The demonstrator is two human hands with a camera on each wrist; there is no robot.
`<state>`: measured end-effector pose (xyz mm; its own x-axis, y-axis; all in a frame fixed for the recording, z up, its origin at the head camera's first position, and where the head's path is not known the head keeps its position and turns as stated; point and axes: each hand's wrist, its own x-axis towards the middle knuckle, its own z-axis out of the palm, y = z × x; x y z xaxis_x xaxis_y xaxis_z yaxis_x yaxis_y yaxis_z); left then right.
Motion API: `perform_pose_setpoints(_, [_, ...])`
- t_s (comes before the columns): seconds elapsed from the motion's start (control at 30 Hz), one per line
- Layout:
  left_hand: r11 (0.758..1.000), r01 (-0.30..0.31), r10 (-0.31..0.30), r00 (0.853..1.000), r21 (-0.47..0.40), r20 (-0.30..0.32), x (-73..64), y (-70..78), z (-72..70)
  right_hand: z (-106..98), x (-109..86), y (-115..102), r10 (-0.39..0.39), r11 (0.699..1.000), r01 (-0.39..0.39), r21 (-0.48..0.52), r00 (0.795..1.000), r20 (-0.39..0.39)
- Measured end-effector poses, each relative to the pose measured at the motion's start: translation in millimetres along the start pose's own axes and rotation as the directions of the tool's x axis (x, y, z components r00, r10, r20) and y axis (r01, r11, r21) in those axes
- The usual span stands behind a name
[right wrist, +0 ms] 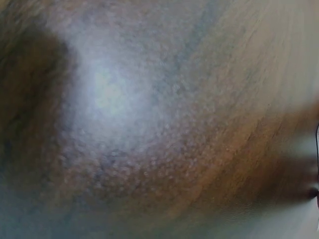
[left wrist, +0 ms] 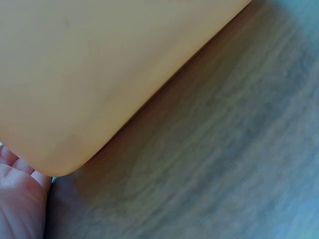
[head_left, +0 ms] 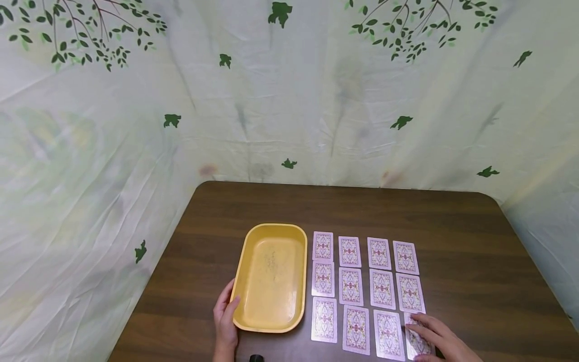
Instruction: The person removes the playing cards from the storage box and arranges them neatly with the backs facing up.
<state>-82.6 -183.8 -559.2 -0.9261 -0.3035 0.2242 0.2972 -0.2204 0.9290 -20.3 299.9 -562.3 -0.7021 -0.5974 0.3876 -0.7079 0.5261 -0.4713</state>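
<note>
A yellow tray (head_left: 270,271) lies on the table, its inside bare apart from faint dark marks. My left hand (head_left: 225,319) holds its lower left side, thumb at the rim and the other fingers along the outer wall. The left wrist view shows the tray's wall (left wrist: 109,84) close up, with part of the hand (left wrist: 20,204) at its corner. My right hand (head_left: 441,338) rests over the playing card (head_left: 417,348) at the near right corner of a grid, fingertips on it and covering part of it. In the right wrist view only a sliver of hand shows at the right edge.
Several more playing cards (head_left: 350,285) lie back up in three rows, right of the tray. A small black object (head_left: 256,358) sits at the bottom edge of the head view. The brown table (head_left: 362,203) meets a leaf-patterned cloth (head_left: 316,100) behind it.
</note>
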Motion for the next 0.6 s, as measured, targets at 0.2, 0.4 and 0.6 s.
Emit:
perform_pose_setpoints(0.2, [1.000,0.014,-0.014,1.000,0.004,-0.014,-2.2,0.6,-1.0,-0.4,0.8,0.0,0.014,1.000,-0.014,-0.003,1.000,0.000])
perform_pose_setpoints(0.4, [1.000,0.006,-0.006,1.000,0.008,-0.009,-3.1,1.5,-0.2,2.2,2.0,-1.4,0.041,0.999,-0.042,-0.008,0.997,-0.065])
perform_pose_setpoints(0.6, [0.999,0.010,-0.009,1.000,-0.045,0.027,3.3,-2.2,-0.4,-2.3,9.0,-5.0,0.138,0.985,-0.151,-0.081,0.979,-0.147])
